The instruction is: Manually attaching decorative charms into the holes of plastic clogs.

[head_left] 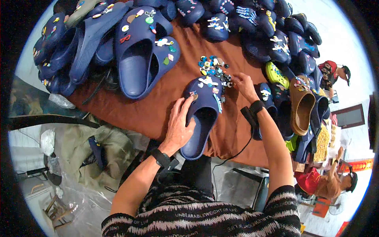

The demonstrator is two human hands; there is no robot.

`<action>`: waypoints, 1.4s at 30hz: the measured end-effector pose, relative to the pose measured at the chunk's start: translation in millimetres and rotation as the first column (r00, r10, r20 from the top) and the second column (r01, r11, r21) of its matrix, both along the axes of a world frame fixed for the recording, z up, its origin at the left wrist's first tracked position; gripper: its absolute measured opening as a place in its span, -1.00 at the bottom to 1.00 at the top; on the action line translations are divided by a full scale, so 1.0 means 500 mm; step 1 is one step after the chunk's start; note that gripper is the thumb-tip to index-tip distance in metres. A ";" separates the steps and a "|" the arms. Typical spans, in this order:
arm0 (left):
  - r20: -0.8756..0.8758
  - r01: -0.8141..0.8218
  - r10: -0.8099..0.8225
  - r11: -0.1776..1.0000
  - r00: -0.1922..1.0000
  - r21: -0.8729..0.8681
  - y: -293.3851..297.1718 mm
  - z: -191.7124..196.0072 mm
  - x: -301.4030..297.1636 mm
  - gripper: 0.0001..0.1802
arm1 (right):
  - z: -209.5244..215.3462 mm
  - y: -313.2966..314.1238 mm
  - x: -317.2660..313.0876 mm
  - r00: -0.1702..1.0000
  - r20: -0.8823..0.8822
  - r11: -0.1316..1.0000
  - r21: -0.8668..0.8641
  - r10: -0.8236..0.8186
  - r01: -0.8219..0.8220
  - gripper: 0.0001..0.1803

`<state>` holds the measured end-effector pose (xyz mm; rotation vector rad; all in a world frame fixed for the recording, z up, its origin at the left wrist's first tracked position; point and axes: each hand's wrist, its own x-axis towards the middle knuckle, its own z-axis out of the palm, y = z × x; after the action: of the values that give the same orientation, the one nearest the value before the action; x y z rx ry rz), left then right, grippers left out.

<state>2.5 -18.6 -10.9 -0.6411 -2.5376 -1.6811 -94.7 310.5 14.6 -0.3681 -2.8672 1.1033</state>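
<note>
Head view shows the navy clog (pixel 212 104) at the near edge of the creased, rust-brown cloth (pixel 158 110), gripped by the left hand (pixel 180 124); the right hand (pixel 244 87) sits fingers-narrowed beside the loose charms (pixel 212 66), and whether it pinches one I can't tell. Several glossy decorations (pixel 208 81) already dot the rounded, matte foam toe, so this clog looks well along, though that knobbly pile remains unused
</note>
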 end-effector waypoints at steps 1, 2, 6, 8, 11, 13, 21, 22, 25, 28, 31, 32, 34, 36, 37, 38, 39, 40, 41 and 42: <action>0.012 0.003 -0.003 1.000 1.000 0.026 0.003 0.001 0.000 -0.21 | -0.014 -0.003 -0.014 0.998 -0.069 0.997 0.077 -0.001 0.006 -0.70; 0.025 0.005 -0.006 0.999 1.000 0.053 0.007 0.001 0.001 -0.21 | -0.026 -0.003 -0.024 0.990 -0.138 0.988 0.153 0.003 0.018 -0.70; 0.036 -0.020 0.019 0.999 0.999 0.047 0.005 0.001 0.004 -0.17 | -0.042 -0.014 -0.044 0.992 -0.048 0.883 0.461 0.116 -0.081 -0.62; 0.028 -0.038 0.037 0.999 0.999 0.036 0.002 -0.003 0.004 -0.16 | -0.044 -0.023 -0.050 0.984 -0.089 0.912 0.397 0.151 -0.104 -0.66; 0.058 -0.039 0.037 0.999 0.998 0.036 0.012 0.007 0.008 -0.21 | -0.069 0.022 -0.036 0.977 -0.204 0.901 0.432 0.056 0.039 -0.76; 0.066 -0.038 0.036 0.999 0.997 0.028 0.004 0.010 0.005 -0.21 | -0.056 0.007 -0.031 0.980 -0.195 0.941 0.337 0.049 0.020 -0.75; 0.035 -0.029 0.028 0.999 0.999 0.027 -0.002 -0.003 0.003 -0.17 | 0.119 -0.182 0.030 0.934 -0.100 0.893 -0.274 0.343 -0.357 -0.90; 0.026 -0.028 0.027 0.999 0.999 0.034 0.000 -0.002 0.003 -0.17 | 0.129 -0.208 0.042 0.916 -0.091 0.870 -0.289 0.390 -0.399 -0.89; 0.025 -0.034 0.033 0.999 0.999 0.042 0.004 -0.006 0.005 -0.17 | 0.159 -0.275 0.078 0.796 -0.085 0.784 -0.138 0.600 -0.606 -0.87; 0.035 -0.040 0.039 0.998 0.999 0.041 0.008 -0.005 0.005 -0.17 | 0.136 -0.286 0.088 0.740 -0.051 0.741 0.005 0.670 -0.671 -0.83; 0.036 -0.040 0.038 0.999 0.999 0.034 0.009 -0.003 0.004 -0.17 | 0.140 -0.293 0.084 0.692 -0.070 0.694 0.141 0.719 -0.706 -0.83; 0.037 -0.039 0.038 0.999 0.999 0.027 0.009 -0.003 0.004 -0.17 | 0.144 -0.295 0.084 0.690 -0.068 0.692 0.142 0.720 -0.708 -0.83; 0.026 -0.046 0.046 0.999 0.999 0.024 0.008 -0.007 0.004 -0.17 | 0.151 -0.303 0.083 0.634 -0.030 0.619 0.257 0.772 -0.742 -0.87; 0.015 -0.051 0.051 0.998 0.999 0.020 0.007 -0.010 0.004 -0.17 | 0.155 -0.313 0.082 0.611 -0.037 0.591 0.307 0.791 -0.746 -0.87; 0.017 -0.051 0.050 0.998 0.999 0.026 0.007 -0.012 0.004 -0.16 | 0.155 -0.317 0.082 0.588 -0.043 0.562 0.356 0.808 -0.746 -0.86; 0.018 -0.050 0.050 0.998 0.999 0.031 0.007 -0.013 0.004 -0.16 | 0.155 -0.317 0.081 0.588 -0.043 0.563 0.356 0.807 -0.746 -0.86; 0.018 -0.049 0.049 0.998 0.999 0.031 0.007 -0.010 0.005 -0.16 | 0.152 -0.317 0.080 0.564 -0.060 0.542 0.378 0.824 -0.751 -0.86; 0.022 -0.048 0.048 0.998 0.999 0.031 0.006 -0.007 0.005 -0.16 | 0.151 -0.317 0.080 0.538 -0.077 0.521 0.399 0.839 -0.755 -0.87; 0.026 -0.047 0.046 0.998 0.999 0.031 0.005 -0.004 0.006 -0.16 | 0.152 -0.317 0.083 0.539 -0.078 0.522 0.399 0.839 -0.754 -0.87; 0.029 -0.045 0.044 0.999 0.999 0.030 0.007 -0.006 0.005 -0.16 | 0.151 -0.317 0.088 0.527 -0.108 0.519 0.423 0.843 -0.743 -0.87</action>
<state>5.2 -15.2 -14.1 -0.5585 -2.5197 -1.7232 -50.8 152.1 90.3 1.1938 -2.8151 0.5661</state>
